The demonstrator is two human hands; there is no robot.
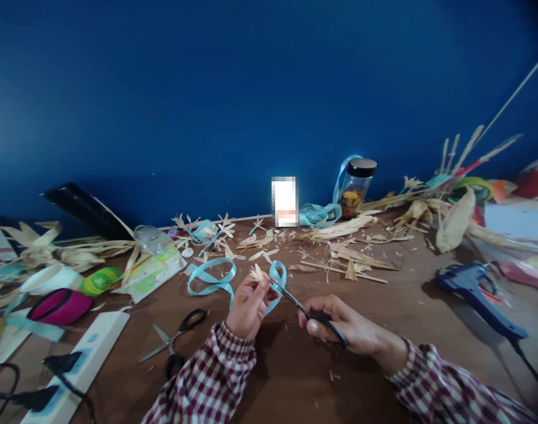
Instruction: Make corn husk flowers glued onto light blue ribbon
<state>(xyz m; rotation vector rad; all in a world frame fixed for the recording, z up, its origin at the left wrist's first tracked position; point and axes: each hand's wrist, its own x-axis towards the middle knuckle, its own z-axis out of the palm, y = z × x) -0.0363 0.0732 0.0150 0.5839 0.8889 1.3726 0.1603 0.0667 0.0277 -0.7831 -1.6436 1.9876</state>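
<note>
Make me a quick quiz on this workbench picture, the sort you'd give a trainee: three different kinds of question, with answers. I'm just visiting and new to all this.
1. Multiple choice: what does the right hand hold?
A) a glue gun
B) a pair of scissors
C) a power strip

2. True or false: the loose scissors lie fully shut.

3. Fill in the blank: a pale, petal-like piece is held in the person's ____ hand.

Key:
1. B.
2. False; the loose scissors lie open.
3. Left; the left hand pinches it between thumb and fingers.
</note>
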